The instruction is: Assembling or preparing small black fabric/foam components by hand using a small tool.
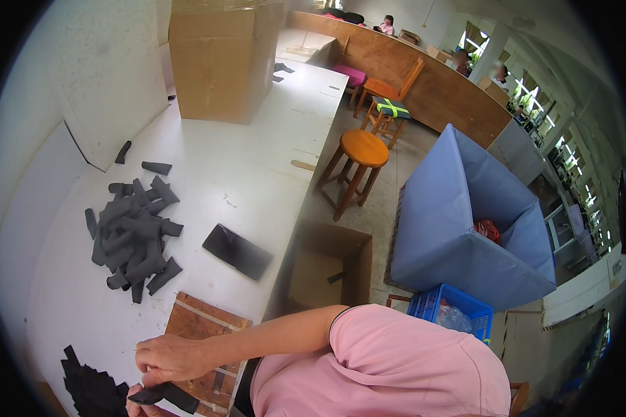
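Observation:
My right hand (pixel 170 356) reaches in at the lower left from a pink sleeve, its fingers bent down and pinching a small black fabric piece (pixel 179 398). Only the fingers of my left hand (pixel 138 409) show at the bottom edge, closed on the same piece. Under my right forearm lies a worn wooden board (pixel 200 328) with pale strips across it. Flat black pieces (pixel 90 386) are heaped left of my hands. Farther up the white table sits a loose pile of dark grey fabric tubes (pixel 135 236).
A dark smartphone (pixel 237 251) lies on the white table (pixel 257 153). A tall cardboard box (pixel 219 62) stands at its far end. Beside the table are an open carton (pixel 334 267), a round wooden stool (pixel 364 148), a large blue bin (pixel 435 201) and a blue crate (pixel 485 330).

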Demonstrator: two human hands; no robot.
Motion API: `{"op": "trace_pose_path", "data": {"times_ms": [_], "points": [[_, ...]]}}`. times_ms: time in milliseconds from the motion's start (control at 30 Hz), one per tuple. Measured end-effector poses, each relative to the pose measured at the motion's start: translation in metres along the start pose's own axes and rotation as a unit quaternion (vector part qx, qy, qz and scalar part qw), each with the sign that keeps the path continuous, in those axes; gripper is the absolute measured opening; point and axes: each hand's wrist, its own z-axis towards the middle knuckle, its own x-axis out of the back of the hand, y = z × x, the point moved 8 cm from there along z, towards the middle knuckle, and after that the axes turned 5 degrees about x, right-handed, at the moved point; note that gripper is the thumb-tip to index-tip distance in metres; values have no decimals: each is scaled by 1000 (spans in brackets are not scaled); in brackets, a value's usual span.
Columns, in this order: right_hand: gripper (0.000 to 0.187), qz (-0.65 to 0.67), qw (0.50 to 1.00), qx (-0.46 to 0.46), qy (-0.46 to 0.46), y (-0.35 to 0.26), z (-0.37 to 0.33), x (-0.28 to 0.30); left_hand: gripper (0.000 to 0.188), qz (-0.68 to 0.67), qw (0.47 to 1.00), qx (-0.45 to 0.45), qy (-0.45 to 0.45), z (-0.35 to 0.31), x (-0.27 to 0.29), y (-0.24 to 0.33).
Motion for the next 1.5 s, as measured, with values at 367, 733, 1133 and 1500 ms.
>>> {"op": "trace_pose_path", "data": {"times_ms": [367,733,1133,1500], "points": [[22,-296,930,148,-160,-10,-14,-30,13,-20,985,169,-41,-11,17,-81],[18,-346,914,186,-102,-45,-4,-9,18,-243,939,188,-155,4,-51,-2],[19,-336,917,151,-152,-31,-3,-19,23,-333,905,213,-161,0,-43,-6],[16,-261,938,109,-199,-8,-10,-26,17,-245,938,210,-127,2,-40,-6]]}}
